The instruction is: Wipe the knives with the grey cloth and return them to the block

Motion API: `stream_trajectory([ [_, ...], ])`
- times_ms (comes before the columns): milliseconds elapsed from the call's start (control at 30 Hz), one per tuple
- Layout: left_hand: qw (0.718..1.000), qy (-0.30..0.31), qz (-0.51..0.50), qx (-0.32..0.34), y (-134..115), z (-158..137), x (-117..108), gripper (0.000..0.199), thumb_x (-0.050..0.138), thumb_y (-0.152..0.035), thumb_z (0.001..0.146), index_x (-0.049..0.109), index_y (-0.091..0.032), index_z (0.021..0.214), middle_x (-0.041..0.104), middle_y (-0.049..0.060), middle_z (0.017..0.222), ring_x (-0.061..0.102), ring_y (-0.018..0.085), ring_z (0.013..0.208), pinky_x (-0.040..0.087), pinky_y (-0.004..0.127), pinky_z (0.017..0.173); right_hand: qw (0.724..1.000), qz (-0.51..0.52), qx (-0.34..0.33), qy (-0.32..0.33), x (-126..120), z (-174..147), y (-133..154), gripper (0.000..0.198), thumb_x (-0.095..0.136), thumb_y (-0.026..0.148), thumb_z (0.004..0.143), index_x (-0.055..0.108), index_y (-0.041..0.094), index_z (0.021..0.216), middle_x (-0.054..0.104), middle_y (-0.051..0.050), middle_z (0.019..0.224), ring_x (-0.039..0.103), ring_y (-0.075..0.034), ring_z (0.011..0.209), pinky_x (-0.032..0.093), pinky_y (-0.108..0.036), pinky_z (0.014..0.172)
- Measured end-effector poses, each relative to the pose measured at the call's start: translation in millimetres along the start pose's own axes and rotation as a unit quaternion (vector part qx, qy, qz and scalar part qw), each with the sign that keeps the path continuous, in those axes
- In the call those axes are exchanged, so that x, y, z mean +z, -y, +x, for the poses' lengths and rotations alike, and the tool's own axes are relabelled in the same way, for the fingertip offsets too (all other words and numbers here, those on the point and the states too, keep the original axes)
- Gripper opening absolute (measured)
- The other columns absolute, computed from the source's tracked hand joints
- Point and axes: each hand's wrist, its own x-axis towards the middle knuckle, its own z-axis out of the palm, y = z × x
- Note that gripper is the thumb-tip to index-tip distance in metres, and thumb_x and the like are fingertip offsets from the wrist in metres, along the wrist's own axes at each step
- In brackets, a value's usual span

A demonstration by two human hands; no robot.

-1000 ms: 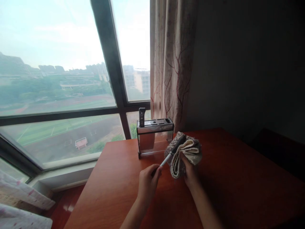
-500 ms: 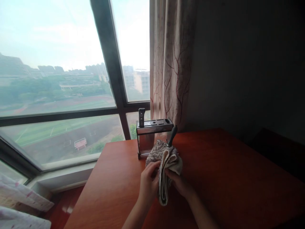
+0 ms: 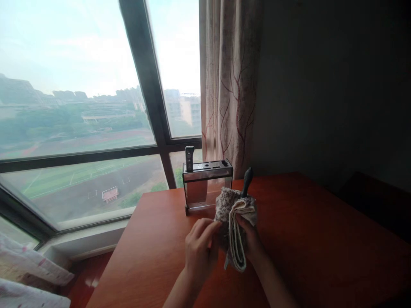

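Since half a second ago, cloth [image 3: 236, 226] and its bundle shifted right and up; dark handle [image 3: 247, 182] now pokes out above the right hand [image 3: 252, 244]. Right hand is closed around the folded cloth, which wraps the tool. Left hand [image 3: 199, 248] pinches at the cloth's left edge; whether it grips the tool's tip I cannot tell. Knife rack [image 3: 207, 184] sits just beyond both hands on the tabletop [image 3: 321, 239]. Best practice, I'd judge: keep cloth folded thick, stroke away from fingers.
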Motion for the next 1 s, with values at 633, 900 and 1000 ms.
stream_trajectory([
  [633, 0.796, 0.139, -0.493, -0.323, 7, 98, -12, 0.034, 0.071, -0.029, 0.079, 0.067, -0.015, 0.110, 0.075, 0.011, 0.095, 0.069, 0.021, 0.079, 0.051, 0.029, 0.070, 0.983, -0.015, 0.128, 0.132, -1, -14, -7, 0.038, 0.079, 0.038, 0.066, 0.069, 0.018, 0.096, 0.074, -0.005, 0.086, 0.068, -0.025, 0.082, 0.047, -0.039, 0.086],
  [900, 0.837, 0.038, -0.451, -0.308, 16, 115, -19, 0.032, 0.076, -0.030, 0.073, 0.065, -0.015, 0.100, 0.074, 0.008, 0.089, 0.065, 0.015, 0.074, 0.051, 0.024, 0.066, 0.980, -0.086, 0.145, 0.110, 4, -19, 0, 0.049, 0.087, 0.038, 0.053, 0.070, 0.017, 0.094, 0.074, -0.005, 0.084, 0.069, -0.027, 0.082, 0.048, -0.043, 0.086],
  [1000, 0.851, 0.026, -0.427, -0.306, 15, 115, -15, 0.034, 0.080, -0.029, 0.068, 0.062, -0.017, 0.093, 0.072, 0.003, 0.081, 0.065, 0.014, 0.073, 0.051, 0.024, 0.065, 0.980, -0.103, 0.117, 0.122, 5, -19, -1, 0.053, 0.087, 0.036, 0.055, 0.069, 0.018, 0.102, 0.075, -0.005, 0.088, 0.068, -0.029, 0.092, 0.046, -0.045, 0.093],
])
